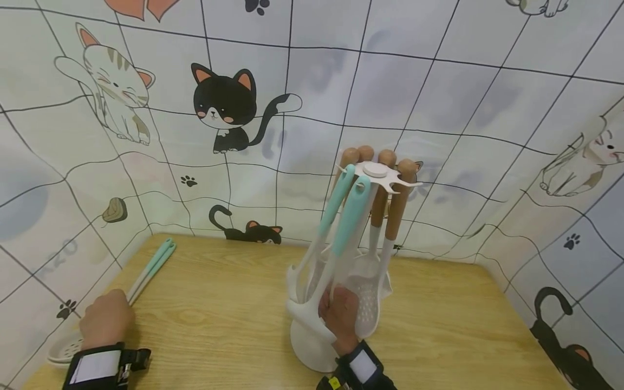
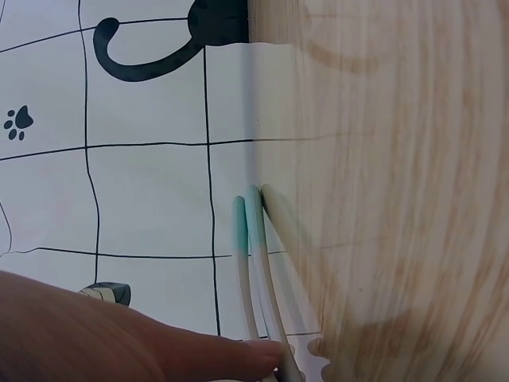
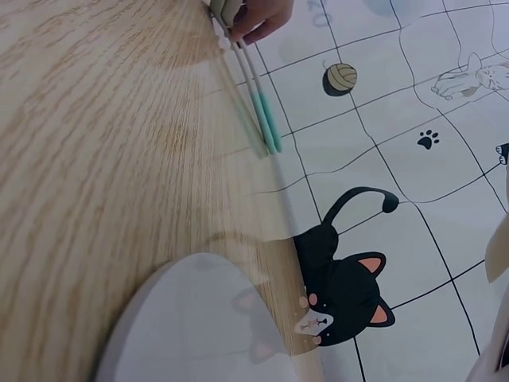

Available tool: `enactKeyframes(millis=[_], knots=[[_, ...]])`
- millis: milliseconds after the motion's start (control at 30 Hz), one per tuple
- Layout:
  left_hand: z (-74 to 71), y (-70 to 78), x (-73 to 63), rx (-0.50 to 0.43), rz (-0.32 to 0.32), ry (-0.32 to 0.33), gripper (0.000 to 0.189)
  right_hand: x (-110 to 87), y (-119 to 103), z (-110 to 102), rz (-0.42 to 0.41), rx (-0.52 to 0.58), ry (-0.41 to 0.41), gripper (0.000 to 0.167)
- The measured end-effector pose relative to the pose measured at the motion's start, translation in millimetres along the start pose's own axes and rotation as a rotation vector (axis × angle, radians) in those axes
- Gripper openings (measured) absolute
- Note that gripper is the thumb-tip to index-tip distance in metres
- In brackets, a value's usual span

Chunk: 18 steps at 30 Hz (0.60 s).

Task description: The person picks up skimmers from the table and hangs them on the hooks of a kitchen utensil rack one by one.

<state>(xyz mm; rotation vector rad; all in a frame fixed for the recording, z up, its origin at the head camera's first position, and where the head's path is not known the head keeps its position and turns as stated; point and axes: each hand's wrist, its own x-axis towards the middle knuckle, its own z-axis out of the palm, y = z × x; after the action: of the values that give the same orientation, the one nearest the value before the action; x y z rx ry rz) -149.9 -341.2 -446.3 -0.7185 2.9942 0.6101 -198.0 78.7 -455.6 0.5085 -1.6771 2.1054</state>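
At the table's left side my left hand (image 1: 107, 319) pinches the shafts of two mint-handled utensils (image 1: 152, 265) lying close together. Below that hand a white slotted head (image 1: 65, 348) shows; the other head is hidden. In the left wrist view the thumb (image 2: 258, 358) lies against the shafts. A white utensil rack (image 1: 312, 346) stands near the table's middle, with a hooked top (image 1: 376, 172). From it hang mint-handled utensils (image 1: 352, 216) and several wood-handled ones (image 1: 398, 200), one a slotted turner (image 1: 368, 309). My right hand (image 1: 341, 314) grips the rack low down, partly hidden among the utensils.
The wood-grain table (image 1: 219, 303) meets a cloth backdrop (image 1: 312, 97) printed with cats and grid lines at the back and both sides. In the right wrist view a white rounded edge (image 3: 199, 318) fills the lower part, close to the camera.
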Motion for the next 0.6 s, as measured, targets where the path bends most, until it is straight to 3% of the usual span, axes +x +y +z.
enactKeyframes(millis=[200,500,600], knots=[[0.5,-1.9,1.6,-0.001,0.005,-0.003,0.017,1.5,6.9,0.0,-0.103,0.064,-0.021,0.072],[0.3,-1.9,1.6,-0.012,0.007,0.006,0.018,-0.8,8.1,1.7,-0.119,0.249,0.027,0.056],[-0.5,-1.0,0.5,-0.014,0.005,0.004,0.019,0.1,7.1,3.1,-0.156,0.254,0.013,0.056]])
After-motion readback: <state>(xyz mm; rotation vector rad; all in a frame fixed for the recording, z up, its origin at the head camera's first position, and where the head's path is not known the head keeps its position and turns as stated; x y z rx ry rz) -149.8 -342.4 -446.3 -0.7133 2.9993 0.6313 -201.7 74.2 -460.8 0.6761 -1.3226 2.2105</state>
